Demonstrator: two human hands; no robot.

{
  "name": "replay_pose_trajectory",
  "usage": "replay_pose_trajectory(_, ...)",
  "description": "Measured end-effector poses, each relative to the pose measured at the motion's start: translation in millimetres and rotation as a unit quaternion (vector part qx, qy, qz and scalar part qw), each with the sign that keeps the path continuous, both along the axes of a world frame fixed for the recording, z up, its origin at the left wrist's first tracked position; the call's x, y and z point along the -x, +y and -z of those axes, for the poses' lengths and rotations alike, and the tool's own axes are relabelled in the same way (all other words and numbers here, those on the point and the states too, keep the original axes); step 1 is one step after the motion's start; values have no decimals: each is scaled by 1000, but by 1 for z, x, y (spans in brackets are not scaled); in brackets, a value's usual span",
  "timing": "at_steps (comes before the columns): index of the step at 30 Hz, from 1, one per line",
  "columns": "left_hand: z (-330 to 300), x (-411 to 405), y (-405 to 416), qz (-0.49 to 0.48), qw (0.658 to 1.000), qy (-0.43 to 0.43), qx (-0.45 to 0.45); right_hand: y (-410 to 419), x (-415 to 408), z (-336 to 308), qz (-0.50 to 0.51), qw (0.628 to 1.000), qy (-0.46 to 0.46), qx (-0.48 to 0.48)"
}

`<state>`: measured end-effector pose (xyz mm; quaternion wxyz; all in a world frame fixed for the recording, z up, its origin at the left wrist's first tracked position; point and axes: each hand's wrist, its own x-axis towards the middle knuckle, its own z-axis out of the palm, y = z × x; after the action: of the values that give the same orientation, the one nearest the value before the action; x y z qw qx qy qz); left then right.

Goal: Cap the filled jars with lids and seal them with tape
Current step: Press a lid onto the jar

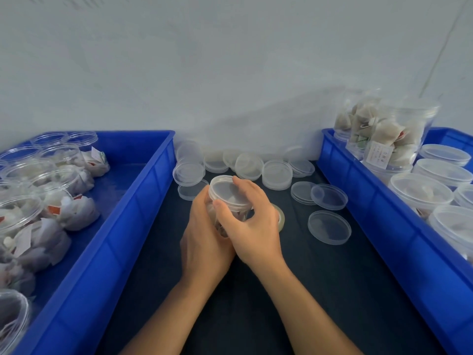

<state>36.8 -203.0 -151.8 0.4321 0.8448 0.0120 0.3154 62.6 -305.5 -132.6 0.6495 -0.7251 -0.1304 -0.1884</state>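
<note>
Hands first: your left hand (204,242) wraps the body of a filled jar (225,216) from the left and below, and your right hand (250,221) curls over the lid (226,192), thumb on the near rim and fingers across the far side. The jar is held tilted just above the dark mat (230,316), midway between the two blue bins, toward the mat's back edge.

To seat the lid well, keep the left grip steady on the body and let the right do the work, pressing or turning evenly round the rim so no side rides up. Whether it is already fully down I cannot tell; your fingers hide part of the seam.

The tape roll (280,216) lies on the mat just behind your right hand, within easy reach for sealing. Spare lids (329,228) are scattered along the back edge and right side of the mat. The left bin (143,201) holds open jars of tea bags; the right bin (358,201) holds capped ones.
</note>
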Motion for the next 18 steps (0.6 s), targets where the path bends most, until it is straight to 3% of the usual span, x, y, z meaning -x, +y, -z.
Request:
replay_pose_trajectory(5, -2, -1, 3, -39, 999, 14, -12, 6, 5, -2, 14, 999, -25, 46)
replay_pose_trajectory(10, -2, -3, 7, -53, 996, 26, 68, -17, -2, -10, -100, 989, 47, 102)
replay_pose_trajectory(13, 1, -8, 13, -54, 995, 35, 82, -36, -9, -6, -13, 982, 60, 177)
replay_pose_trajectory(16, 6, -11, 15, -64, 996, 40, 43, -45, -15, -2, 78, 908, 52, 409)
replay_pose_trajectory(18, 7, -11, 15, -72, 996, 43, 25, -44, -16, 1, 82, 850, 66, 517)
